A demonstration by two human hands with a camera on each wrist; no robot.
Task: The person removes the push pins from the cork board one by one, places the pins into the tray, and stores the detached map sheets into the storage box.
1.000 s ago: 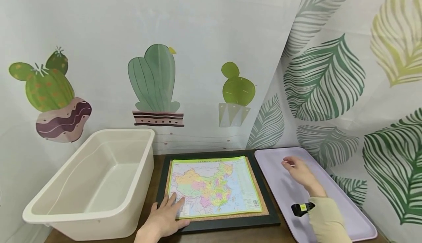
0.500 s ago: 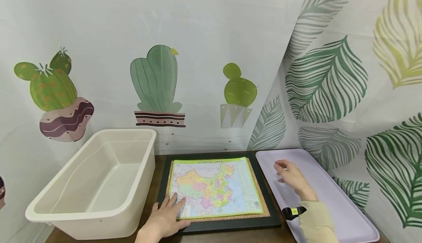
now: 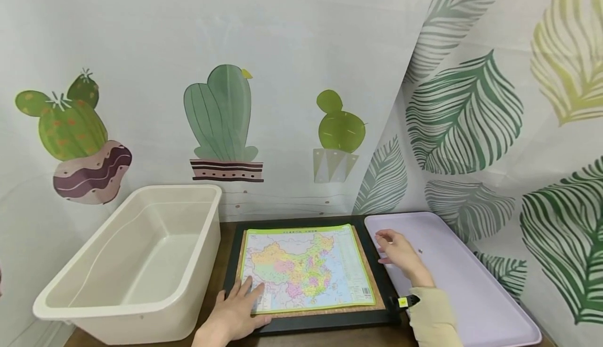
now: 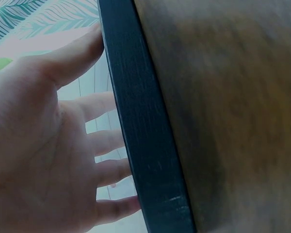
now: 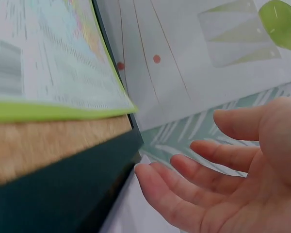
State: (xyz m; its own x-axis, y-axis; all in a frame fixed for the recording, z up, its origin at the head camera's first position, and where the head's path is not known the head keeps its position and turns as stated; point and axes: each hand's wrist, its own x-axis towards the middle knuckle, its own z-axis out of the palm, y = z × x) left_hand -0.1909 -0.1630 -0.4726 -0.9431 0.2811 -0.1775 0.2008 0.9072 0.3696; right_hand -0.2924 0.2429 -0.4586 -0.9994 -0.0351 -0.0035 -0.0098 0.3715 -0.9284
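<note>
A map sheet (image 3: 301,268) with a green border lies on a cork board (image 3: 330,312) in a black frame (image 3: 391,308). My left hand (image 3: 237,305) rests spread on the lower left corner of the map and frame; in the left wrist view its fingers pass behind the black frame edge (image 4: 145,126). My right hand (image 3: 400,253) hovers by the frame's right side, over the left edge of the lilac tray (image 3: 471,284). Its fingers are loosely bent; the right wrist view shows thumb and fingers (image 5: 218,150) apart, nothing visible between them.
One tiny greyish object (image 3: 421,251), too small to make out, lies on the tray. Left of the frame stands a deep cream basin (image 3: 188,284). A printed curtain (image 3: 282,127) hangs behind, and brown tabletop (image 3: 292,339) shows in front.
My right hand has moved left, from over the middle of the tray toward the frame's right edge, uncovering the tiny object on the tray. My left hand stays in place.
</note>
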